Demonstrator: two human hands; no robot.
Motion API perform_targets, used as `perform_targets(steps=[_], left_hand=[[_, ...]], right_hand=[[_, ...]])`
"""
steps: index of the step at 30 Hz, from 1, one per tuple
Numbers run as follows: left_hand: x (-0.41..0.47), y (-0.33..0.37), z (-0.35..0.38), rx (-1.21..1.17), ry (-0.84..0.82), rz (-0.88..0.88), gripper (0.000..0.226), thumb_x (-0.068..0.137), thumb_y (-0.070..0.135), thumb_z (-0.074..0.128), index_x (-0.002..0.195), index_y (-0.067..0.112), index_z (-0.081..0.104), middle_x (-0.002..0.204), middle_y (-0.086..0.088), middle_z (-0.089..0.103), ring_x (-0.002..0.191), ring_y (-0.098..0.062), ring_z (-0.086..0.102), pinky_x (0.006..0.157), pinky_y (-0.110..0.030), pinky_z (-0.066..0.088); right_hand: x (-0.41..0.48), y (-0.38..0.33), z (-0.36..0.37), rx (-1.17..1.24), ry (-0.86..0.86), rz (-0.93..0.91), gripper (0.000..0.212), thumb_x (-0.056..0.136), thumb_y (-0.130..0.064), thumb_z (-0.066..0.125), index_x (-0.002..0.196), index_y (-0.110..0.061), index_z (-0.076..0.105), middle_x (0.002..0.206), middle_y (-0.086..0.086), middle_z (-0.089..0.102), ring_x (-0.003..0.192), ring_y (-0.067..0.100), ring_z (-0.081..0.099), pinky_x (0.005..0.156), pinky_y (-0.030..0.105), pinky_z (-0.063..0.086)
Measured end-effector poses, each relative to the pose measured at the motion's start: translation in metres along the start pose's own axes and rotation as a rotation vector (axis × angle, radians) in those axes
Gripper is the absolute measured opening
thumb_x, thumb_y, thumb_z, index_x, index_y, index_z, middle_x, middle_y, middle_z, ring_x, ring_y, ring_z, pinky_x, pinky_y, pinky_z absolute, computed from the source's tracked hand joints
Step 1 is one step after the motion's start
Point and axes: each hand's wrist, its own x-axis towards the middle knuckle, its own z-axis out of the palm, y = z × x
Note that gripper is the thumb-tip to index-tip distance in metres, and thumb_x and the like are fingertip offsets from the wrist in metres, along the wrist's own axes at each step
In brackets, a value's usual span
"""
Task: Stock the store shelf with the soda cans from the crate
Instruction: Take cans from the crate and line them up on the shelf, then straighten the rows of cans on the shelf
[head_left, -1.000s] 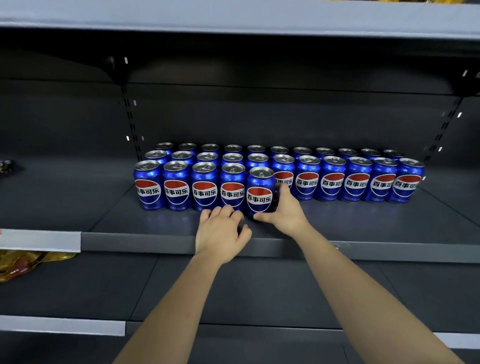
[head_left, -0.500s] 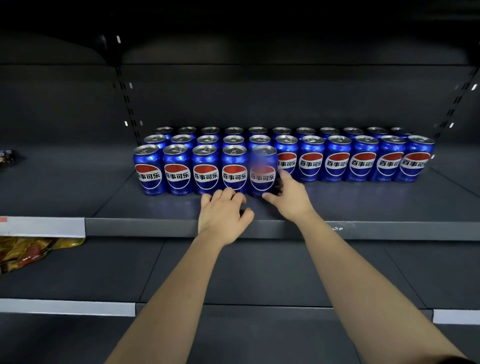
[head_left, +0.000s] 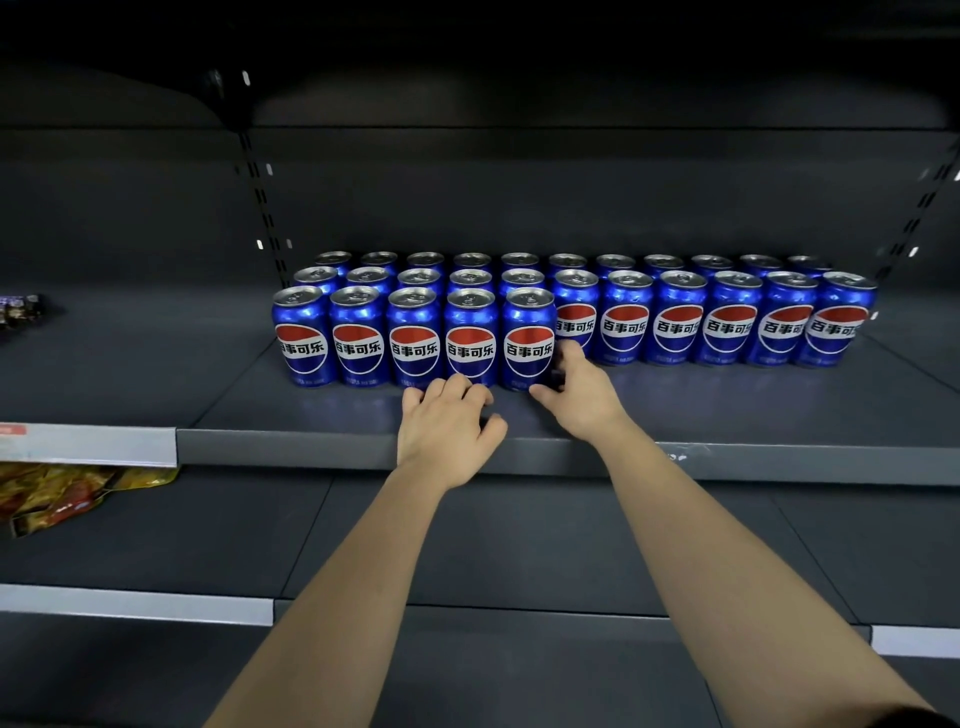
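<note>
Blue soda cans stand in three rows on the dark grey shelf (head_left: 779, 415). The front row holds several cans at the left, and the rightmost of them is the front can (head_left: 529, 332). My right hand (head_left: 579, 395) grips this can low on its right side, thumb at its base. My left hand (head_left: 447, 426) rests on the shelf just before the neighbouring can (head_left: 470, 332), fingers loosely curled and holding nothing. The second row (head_left: 732, 322) runs on to the right. No crate is in view.
Bare shelf lies in front of the second row to the right of my right hand. A lower shelf (head_left: 571, 545) sits below. Yellow snack bags (head_left: 67, 493) lie at the lower left, and small packets (head_left: 21, 306) at the far left. Slotted uprights (head_left: 260, 202) stand behind.
My right hand has slid the front can back into line with the other front cans. My left hand has stayed on the shelf. The view has tilted slightly downward.
</note>
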Motion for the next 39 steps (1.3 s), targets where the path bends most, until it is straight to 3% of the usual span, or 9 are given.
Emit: perform_targets(steps=[7,14,21,25,32,39], left_hand=[[0.000,0.002,-0.002,-0.002,0.000,-0.015,0.040,0.093,0.047,0.036,0.123,0.029,0.055,0.121,0.009,0.052,0.110,-0.014,0.045,0.095,-0.036,0.024],[-0.005,0.010,-0.010,-0.011,-0.033,-0.044,0.040,0.097,0.048,0.036,0.127,0.026,0.053,0.123,0.005,0.052,0.116,-0.018,0.046,0.099,-0.038,0.025],[-0.042,0.022,-0.025,-0.064,0.049,-0.006,0.042,0.098,0.045,0.040,0.133,0.024,0.048,0.131,0.003,0.050,0.122,-0.020,0.044,0.103,-0.039,0.025],[-0.078,0.030,-0.033,-0.071,0.082,0.042,0.040,0.096,0.042,0.044,0.132,0.023,0.050,0.138,0.002,0.046,0.128,-0.020,0.041,0.106,-0.038,0.022],[-0.154,0.043,-0.039,-0.116,0.046,0.050,0.041,0.097,0.040,0.044,0.134,0.023,0.049,0.141,0.002,0.044,0.131,-0.019,0.039,0.106,-0.036,0.020],[-0.208,0.065,-0.043,-0.093,-0.052,0.081,0.042,0.098,0.042,0.040,0.135,0.024,0.047,0.143,0.002,0.042,0.131,-0.018,0.038,0.109,-0.036,0.019]], right_hand=[[-0.002,-0.002,0.003,-0.050,0.053,-0.004,0.057,0.085,-0.026,0.071,0.132,-0.012,0.041,0.129,0.010,0.061,0.120,0.028,0.056,0.095,0.043,0.050],[-0.014,-0.003,-0.009,-0.005,0.035,-0.024,0.061,0.086,-0.026,0.069,0.137,-0.010,0.042,0.134,0.009,0.058,0.126,0.024,0.052,0.097,0.031,0.042],[-0.062,-0.004,-0.029,-0.029,0.124,-0.113,0.050,0.087,-0.027,0.067,0.132,-0.011,0.053,0.129,0.007,0.061,0.122,0.022,0.054,0.096,0.027,0.040],[-0.109,-0.008,-0.034,0.088,0.212,-0.155,0.041,0.089,-0.021,0.066,0.127,-0.010,0.059,0.125,0.006,0.064,0.118,0.019,0.059,0.100,0.030,0.046],[-0.194,-0.006,-0.038,0.122,0.186,-0.073,0.041,0.090,-0.020,0.065,0.129,-0.010,0.057,0.126,0.004,0.063,0.119,0.015,0.058,0.094,0.017,0.040],[-0.263,0.020,-0.052,0.102,0.157,0.058,0.037,0.091,-0.022,0.066,0.125,-0.011,0.060,0.120,0.003,0.065,0.114,0.014,0.060,0.089,0.014,0.039]])
